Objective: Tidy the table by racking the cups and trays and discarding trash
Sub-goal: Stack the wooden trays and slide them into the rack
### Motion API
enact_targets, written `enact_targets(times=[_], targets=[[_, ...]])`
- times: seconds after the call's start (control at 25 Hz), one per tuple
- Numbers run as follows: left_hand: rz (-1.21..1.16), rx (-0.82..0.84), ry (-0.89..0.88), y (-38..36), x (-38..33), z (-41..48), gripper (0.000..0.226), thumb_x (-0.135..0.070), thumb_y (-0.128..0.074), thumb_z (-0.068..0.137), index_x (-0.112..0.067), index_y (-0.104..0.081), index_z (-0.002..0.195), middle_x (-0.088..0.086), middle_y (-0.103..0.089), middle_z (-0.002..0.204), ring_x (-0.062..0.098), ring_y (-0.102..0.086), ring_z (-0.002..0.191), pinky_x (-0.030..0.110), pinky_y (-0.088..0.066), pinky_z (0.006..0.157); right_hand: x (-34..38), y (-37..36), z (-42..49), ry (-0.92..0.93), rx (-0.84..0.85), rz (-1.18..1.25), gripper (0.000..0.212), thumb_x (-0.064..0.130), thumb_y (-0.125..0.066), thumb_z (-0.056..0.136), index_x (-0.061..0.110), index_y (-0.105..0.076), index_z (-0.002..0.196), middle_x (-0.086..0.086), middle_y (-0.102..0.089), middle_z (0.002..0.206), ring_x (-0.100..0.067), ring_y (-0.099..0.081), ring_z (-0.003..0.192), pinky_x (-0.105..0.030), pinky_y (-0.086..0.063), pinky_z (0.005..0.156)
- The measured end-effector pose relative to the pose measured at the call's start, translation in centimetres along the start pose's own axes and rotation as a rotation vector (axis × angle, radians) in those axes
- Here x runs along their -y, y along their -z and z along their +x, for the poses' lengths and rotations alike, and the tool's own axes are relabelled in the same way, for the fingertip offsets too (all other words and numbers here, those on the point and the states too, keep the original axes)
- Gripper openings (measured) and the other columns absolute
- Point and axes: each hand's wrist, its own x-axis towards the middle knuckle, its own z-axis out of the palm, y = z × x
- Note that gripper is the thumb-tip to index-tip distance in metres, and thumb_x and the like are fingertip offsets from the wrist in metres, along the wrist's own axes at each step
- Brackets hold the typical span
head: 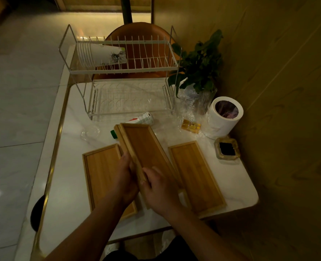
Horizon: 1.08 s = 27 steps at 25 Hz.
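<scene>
My left hand [126, 176] and my right hand [160, 189] both grip the near end of a wooden tray [146, 146], held tilted above the white table [69, 185]. A second tray edge shows stacked under it. Another wooden tray [99, 170] lies flat on the left and a third [197, 176] on the right. The white two-tier dish rack [122, 70] stands at the far end. A stack of white paper cups [101, 55] lies on its side in the upper tier. The lower tier looks empty.
A white bottle with a green cap [139, 119] lies behind the held tray, beside a clear plastic lid [90, 131]. Crumpled clear plastic [189, 104], a small yellow packet [190, 126], a white bin [224, 115], an ashtray [227, 148] and a plant [201, 63] crowd the right.
</scene>
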Motion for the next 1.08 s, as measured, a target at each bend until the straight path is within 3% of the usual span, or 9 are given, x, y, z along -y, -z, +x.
enact_targets(times=[0.08, 0.2, 0.32, 0.4, 0.48, 0.6, 0.72, 0.96, 1.08], targets=[[0.055, -0.005, -0.063, -0.2, 0.5, 0.2, 0.029, -0.035, -0.062, 0.094, -0.039, -0.061, 0.123, 0.006, -0.07, 0.121, 0.026, -0.068, 0.112, 0.052, -0.054, 0.094, 0.1, 0.2, 0.1, 0.007, 0.024, 0.007, 0.025, 0.029, -0.047, 0.095, 0.024, -0.053, 0.119, 0.002, -0.054, 0.111, -0.018, -0.056, 0.094, -0.035, -0.047, 0.074], [0.149, -0.085, -0.089, 0.0, 0.9, 0.5, 0.045, -0.006, -0.068, 0.089, -0.051, -0.061, 0.087, 0.007, -0.074, 0.097, 0.026, -0.075, 0.088, 0.041, -0.059, 0.07, 0.2, 0.3, 0.4, 0.023, 0.102, 0.012, 0.018, 0.028, -0.051, 0.094, 0.027, -0.053, 0.111, 0.007, -0.051, 0.103, -0.014, -0.054, 0.088, -0.036, -0.047, 0.072], [0.159, -0.071, -0.063, 0.7, 0.6, 0.5, 0.044, 0.001, -0.061, 0.09, -0.042, -0.06, 0.103, 0.02, -0.068, 0.11, 0.035, -0.072, 0.094, 0.043, -0.06, 0.068, -0.5, 1.4, 0.9, 0.029, 0.124, -0.002, 0.026, 0.035, -0.057, 0.092, 0.032, -0.058, 0.118, 0.011, -0.057, 0.108, -0.008, -0.056, 0.094, -0.029, -0.048, 0.077], [0.154, -0.016, -0.051, 1.1, 0.2, 0.4, 0.046, -0.003, -0.059, 0.091, -0.026, -0.055, 0.131, 0.02, -0.065, 0.123, 0.039, -0.067, 0.106, 0.05, -0.06, 0.075, -1.8, 3.1, 1.7, -0.054, -0.065, -0.008, 0.034, 0.032, -0.059, 0.093, 0.026, -0.059, 0.126, 0.002, -0.058, 0.119, -0.017, -0.056, 0.108, -0.03, -0.05, 0.084], [0.158, -0.002, -0.028, 1.5, -0.2, 0.3, 0.051, -0.005, -0.059, 0.092, -0.022, -0.049, 0.139, 0.018, -0.064, 0.126, 0.04, -0.065, 0.109, 0.052, -0.06, 0.073, -3.6, 5.0, 2.4, -0.139, -0.228, -0.158, 0.039, 0.038, -0.058, 0.092, 0.026, -0.055, 0.13, 0.0, -0.055, 0.121, -0.02, -0.053, 0.11, -0.031, -0.048, 0.082], [0.159, 0.025, 0.009, 1.8, -0.8, 0.1, 0.049, -0.005, -0.057, 0.094, -0.022, -0.049, 0.139, 0.018, -0.063, 0.128, 0.04, -0.065, 0.11, 0.055, -0.059, 0.075, -5.8, 6.4, 2.9, -0.378, -0.081, 0.002, 0.063, 0.051, -0.058, 0.09, 0.025, -0.04, 0.144, -0.003, -0.048, 0.14, -0.024, -0.047, 0.127, -0.043, -0.047, 0.098], [0.174, 0.036, 0.018, 1.8, -0.9, 0.0, 0.044, -0.006, -0.056, 0.094, -0.023, -0.052, 0.134, 0.017, -0.065, 0.126, 0.04, -0.066, 0.11, 0.057, -0.058, 0.079, -5.8, 5.1, 2.4, -0.508, 0.071, 0.452, 0.061, 0.044, -0.055, 0.095, 0.018, -0.036, 0.147, -0.005, -0.045, 0.145, -0.021, -0.046, 0.13, -0.031, -0.046, 0.093], [0.243, 0.036, -0.019, 1.8, -0.9, -0.5, 0.042, -0.01, -0.064, 0.09, -0.034, -0.056, 0.123, 0.01, -0.068, 0.123, 0.034, -0.068, 0.109, 0.056, -0.058, 0.082, -5.5, 2.8, 1.4, -0.474, -0.086, 0.539, 0.05, 0.022, -0.048, 0.101, 0.003, -0.036, 0.146, -0.012, -0.041, 0.15, -0.023, -0.039, 0.137, -0.025, -0.033, 0.101], [0.244, 0.026, -0.018, 1.7, -0.7, -0.7, 0.052, -0.013, -0.069, 0.086, -0.027, -0.053, 0.133, 0.011, -0.067, 0.125, 0.035, -0.067, 0.11, 0.059, -0.057, 0.086, -5.4, 2.5, 1.2, -0.466, -0.149, 0.561, 0.045, 0.019, -0.049, 0.1, 0.001, -0.043, 0.141, -0.012, -0.051, 0.138, -0.012, -0.051, 0.118, -0.009, -0.04, 0.088]])
